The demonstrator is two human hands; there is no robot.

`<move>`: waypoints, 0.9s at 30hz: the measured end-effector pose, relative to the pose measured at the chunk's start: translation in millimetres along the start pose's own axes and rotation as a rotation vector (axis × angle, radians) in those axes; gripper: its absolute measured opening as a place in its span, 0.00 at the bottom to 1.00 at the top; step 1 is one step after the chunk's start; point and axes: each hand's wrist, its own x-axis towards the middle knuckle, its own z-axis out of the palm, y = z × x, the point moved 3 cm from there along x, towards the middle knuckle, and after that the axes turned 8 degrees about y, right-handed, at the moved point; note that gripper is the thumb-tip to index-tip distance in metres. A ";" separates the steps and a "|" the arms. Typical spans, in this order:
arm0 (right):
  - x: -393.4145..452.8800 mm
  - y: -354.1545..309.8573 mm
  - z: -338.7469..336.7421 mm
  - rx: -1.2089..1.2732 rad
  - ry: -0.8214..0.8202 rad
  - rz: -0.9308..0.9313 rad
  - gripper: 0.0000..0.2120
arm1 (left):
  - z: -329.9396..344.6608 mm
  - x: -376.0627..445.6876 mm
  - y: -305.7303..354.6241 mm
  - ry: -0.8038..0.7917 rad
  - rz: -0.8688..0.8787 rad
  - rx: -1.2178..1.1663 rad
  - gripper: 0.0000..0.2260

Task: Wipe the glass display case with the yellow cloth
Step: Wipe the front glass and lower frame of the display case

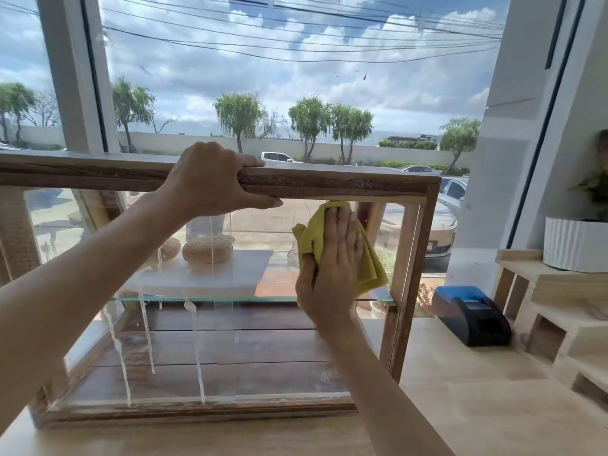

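The pale wooden tabletop [460, 373] carries the wood-framed glass display case [411, 258], its front pane streaked with white runs at lower left. Expect the case to be heavy and the glass brittle and slick, so brace it by the frame, never the pane. Your left hand [210, 182] does so, fingers curled over the top rail, thumb under the front edge. Your right hand [332, 258] lies flat, fingers straight, pressing the crumpled yellow cloth [371, 268] to the pane's upper right. The cloth is soft and limp; spread it under the palm. A black-and-blue receipt printer [470, 314] sits just beside the case.
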 end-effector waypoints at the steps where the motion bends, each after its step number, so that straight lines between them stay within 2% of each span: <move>1: -2.3 -6.5 4.1 0.003 -0.020 -0.021 0.26 | 0.1 0.4 0.0 0.001 -0.001 -0.002 0.43; 7: -16.3 -33.8 21.8 0.017 -0.124 -0.129 0.27 | 0.9 -0.7 1.3 0.007 0.014 -0.017 0.42; 13: -28.3 -55.2 32.7 0.044 -0.192 -0.215 0.27 | -1.5 -1.2 4.6 -0.004 0.012 0.028 0.34; 17: -30.2 -67.8 38.1 0.062 -0.233 -0.271 0.26 | -1.1 -1.2 3.8 -0.003 0.005 0.053 0.35; 24: -45.7 -58.6 36.0 0.073 -0.471 -0.618 0.28 | 4.1 -1.1 0.0 0.003 -0.019 0.044 0.33; 27: -68.1 -43.8 28.9 0.060 -0.568 -0.721 0.27 | 9.5 2.2 7.1 0.012 -0.019 0.062 0.36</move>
